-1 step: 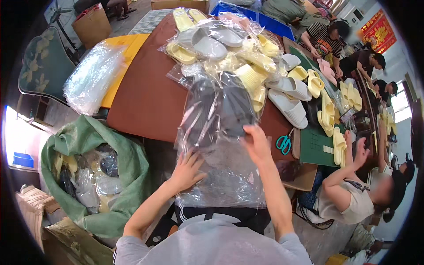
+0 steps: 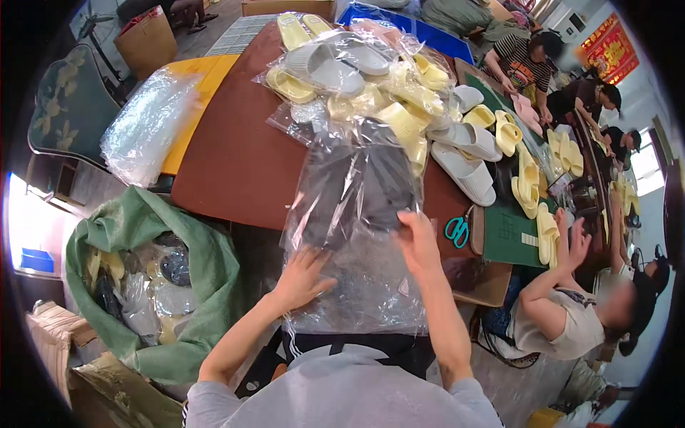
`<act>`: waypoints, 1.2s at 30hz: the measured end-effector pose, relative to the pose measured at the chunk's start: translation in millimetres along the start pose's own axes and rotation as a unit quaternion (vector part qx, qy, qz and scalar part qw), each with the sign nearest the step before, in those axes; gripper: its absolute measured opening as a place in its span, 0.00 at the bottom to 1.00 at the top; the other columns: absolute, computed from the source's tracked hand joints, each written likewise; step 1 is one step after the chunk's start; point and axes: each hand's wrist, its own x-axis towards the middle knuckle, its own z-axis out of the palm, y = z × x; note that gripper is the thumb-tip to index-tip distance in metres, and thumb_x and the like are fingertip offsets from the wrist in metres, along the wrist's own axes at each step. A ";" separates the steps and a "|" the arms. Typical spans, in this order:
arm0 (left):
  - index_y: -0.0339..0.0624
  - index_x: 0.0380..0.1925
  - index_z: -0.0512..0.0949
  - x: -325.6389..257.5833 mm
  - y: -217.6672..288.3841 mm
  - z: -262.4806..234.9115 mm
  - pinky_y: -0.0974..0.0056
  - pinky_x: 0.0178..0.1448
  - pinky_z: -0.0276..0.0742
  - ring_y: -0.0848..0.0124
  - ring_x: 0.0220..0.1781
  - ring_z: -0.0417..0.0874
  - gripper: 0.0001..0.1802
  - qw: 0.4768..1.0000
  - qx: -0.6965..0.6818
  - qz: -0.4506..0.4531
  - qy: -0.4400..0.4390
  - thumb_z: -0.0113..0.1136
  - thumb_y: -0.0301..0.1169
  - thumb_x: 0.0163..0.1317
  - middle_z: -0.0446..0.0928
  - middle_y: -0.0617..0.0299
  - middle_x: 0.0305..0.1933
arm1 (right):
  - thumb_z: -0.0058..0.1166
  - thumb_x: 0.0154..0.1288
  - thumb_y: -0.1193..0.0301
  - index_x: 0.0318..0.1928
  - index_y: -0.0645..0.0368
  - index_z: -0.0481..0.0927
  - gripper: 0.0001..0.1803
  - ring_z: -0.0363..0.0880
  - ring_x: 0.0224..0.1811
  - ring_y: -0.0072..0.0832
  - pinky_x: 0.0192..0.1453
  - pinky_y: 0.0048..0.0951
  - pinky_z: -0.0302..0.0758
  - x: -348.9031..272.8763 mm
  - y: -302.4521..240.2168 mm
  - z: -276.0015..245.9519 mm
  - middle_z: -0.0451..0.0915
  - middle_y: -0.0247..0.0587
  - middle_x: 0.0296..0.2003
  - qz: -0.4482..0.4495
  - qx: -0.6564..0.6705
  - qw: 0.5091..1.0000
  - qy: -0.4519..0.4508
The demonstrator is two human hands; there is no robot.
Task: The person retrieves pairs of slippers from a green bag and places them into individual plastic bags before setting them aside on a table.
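Note:
A pair of black slippers (image 2: 339,185) lies inside a clear plastic bag (image 2: 357,278) that reaches from the table edge down over my lap. My left hand (image 2: 305,277) rests on the bag's lower part, fingers stretched out below the left slipper. With thumb and fingers pinched, my right hand (image 2: 419,239) grips the bag's right edge beside the right slipper. Just beyond are bagged slippers in a heap: a grey pair (image 2: 332,68) and several yellow ones (image 2: 399,121). The far ends of the black slippers touch this heap.
Teal scissors (image 2: 457,230) lie right of my right hand. Loose grey (image 2: 464,171) and yellow slippers (image 2: 526,187) line the right side. A green sack (image 2: 221,285) of bagged slippers stands at left, near stacked clear bags (image 2: 146,128). Co-workers (image 2: 571,307) sit along the right.
The black slippers and their bag have shifted slightly toward me. My right hand has moved slightly down and right with the bag's edge; my left hand stays almost in place.

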 end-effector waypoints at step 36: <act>0.50 0.72 0.52 53.7 -47.9 -9.7 0.58 0.63 0.71 0.66 0.61 0.72 0.40 0.725 -0.622 -0.296 -0.010 0.62 0.36 0.65 0.69 0.61 0.63 | 0.61 0.63 0.68 0.56 0.65 0.75 0.23 0.78 0.35 0.21 0.42 0.24 0.75 -27.0 60.4 -146.8 0.81 0.37 0.37 0.080 -0.310 0.947 -0.037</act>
